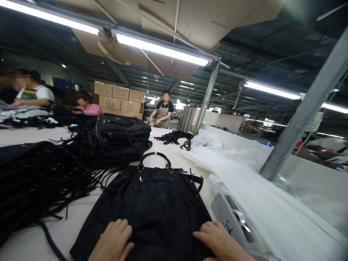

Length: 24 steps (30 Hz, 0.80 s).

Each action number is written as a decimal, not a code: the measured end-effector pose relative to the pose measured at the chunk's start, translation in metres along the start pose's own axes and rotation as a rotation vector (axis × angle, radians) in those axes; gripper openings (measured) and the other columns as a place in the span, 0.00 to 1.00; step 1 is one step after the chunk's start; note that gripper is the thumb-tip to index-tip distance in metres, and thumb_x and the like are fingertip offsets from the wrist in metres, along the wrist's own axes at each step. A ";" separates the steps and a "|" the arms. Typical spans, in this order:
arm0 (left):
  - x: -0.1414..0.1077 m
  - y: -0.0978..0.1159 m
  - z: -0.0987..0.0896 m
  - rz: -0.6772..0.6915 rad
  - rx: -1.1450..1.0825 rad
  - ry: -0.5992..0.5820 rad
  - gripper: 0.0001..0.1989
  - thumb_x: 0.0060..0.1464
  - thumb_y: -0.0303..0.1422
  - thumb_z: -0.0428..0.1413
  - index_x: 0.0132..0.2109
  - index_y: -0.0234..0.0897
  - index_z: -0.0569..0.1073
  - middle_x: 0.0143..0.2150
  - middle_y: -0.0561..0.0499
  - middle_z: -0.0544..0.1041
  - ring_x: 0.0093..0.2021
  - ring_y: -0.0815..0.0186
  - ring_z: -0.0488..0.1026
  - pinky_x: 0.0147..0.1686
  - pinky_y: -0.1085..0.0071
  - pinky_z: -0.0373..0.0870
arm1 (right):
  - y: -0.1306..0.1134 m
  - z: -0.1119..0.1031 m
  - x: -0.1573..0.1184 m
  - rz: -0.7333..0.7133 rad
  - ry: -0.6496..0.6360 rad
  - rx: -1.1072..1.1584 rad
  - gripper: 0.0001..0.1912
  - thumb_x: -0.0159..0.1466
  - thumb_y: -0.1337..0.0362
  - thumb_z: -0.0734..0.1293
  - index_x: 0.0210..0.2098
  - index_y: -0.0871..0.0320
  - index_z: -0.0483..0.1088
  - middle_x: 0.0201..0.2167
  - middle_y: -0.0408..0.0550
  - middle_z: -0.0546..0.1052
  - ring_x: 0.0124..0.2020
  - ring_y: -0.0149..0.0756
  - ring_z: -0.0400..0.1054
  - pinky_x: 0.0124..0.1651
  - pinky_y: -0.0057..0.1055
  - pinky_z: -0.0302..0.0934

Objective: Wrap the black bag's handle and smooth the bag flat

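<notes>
Spanning the black bag [160, 203], my left hand [115, 237] and right hand [219, 239] rest apart, probably to keep it flat; whether either pinches its material, I cannot tell.

No text is legible; 1 dark mark [228, 228] stands on the grey device [223, 209] toward the worktop's [178, 159] right edge.

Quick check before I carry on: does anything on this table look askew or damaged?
No clear damage or spill shows. Untidy only: dark straps trail from the piled bags at left across the table, some ending near the left side of the black bag in front.
</notes>
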<state>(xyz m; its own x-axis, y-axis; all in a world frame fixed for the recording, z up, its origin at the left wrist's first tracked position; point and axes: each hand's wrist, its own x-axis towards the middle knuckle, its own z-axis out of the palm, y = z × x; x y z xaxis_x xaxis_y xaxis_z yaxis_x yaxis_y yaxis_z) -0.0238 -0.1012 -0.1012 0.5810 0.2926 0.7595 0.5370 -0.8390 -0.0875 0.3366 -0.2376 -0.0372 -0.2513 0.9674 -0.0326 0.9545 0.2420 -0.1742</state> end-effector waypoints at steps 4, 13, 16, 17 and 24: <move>0.011 -0.003 -0.002 -0.058 -0.118 0.008 0.14 0.69 0.42 0.44 0.39 0.43 0.69 0.36 0.54 0.77 0.37 0.63 0.74 0.42 0.67 0.69 | -0.005 -0.002 0.010 0.074 -0.053 -0.036 0.25 0.49 0.49 0.77 0.41 0.56 0.74 0.39 0.50 0.76 0.43 0.46 0.69 0.45 0.36 0.59; 0.049 -0.015 -0.013 -0.172 -0.146 0.030 0.25 0.71 0.40 0.39 0.25 0.40 0.64 0.23 0.56 0.69 0.23 0.67 0.67 0.27 0.70 0.61 | -0.019 -0.040 0.021 0.244 0.013 0.019 0.11 0.57 0.61 0.73 0.33 0.56 0.67 0.35 0.42 0.75 0.39 0.39 0.68 0.40 0.31 0.53; 0.047 -0.015 -0.009 -0.173 -0.134 0.036 0.25 0.71 0.40 0.39 0.26 0.40 0.66 0.23 0.56 0.70 0.24 0.66 0.68 0.28 0.69 0.61 | -0.023 -0.040 0.022 0.245 -0.009 0.007 0.11 0.57 0.60 0.73 0.32 0.55 0.67 0.35 0.42 0.76 0.39 0.39 0.68 0.39 0.31 0.53; 0.045 -0.014 -0.007 -0.170 -0.131 0.040 0.24 0.71 0.40 0.40 0.26 0.40 0.66 0.23 0.56 0.70 0.24 0.66 0.68 0.28 0.69 0.61 | -0.024 -0.041 0.022 0.248 -0.010 -0.006 0.11 0.56 0.60 0.73 0.32 0.55 0.68 0.35 0.43 0.76 0.39 0.40 0.68 0.40 0.32 0.54; 0.038 -0.009 -0.003 -0.075 -0.082 0.093 0.21 0.71 0.36 0.42 0.28 0.41 0.67 0.24 0.56 0.71 0.25 0.66 0.70 0.30 0.69 0.64 | 0.002 -0.078 0.042 0.254 -0.305 0.649 0.14 0.54 0.55 0.70 0.36 0.56 0.76 0.31 0.43 0.77 0.33 0.33 0.70 0.30 0.24 0.57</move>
<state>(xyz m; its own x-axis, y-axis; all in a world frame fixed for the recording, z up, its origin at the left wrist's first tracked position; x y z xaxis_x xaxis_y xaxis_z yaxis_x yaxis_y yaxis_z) -0.0083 -0.0838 -0.0700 0.4800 0.3149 0.8188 0.5227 -0.8522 0.0213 0.3407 -0.1906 0.0382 -0.1594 0.9011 -0.4033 0.7268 -0.1694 -0.6656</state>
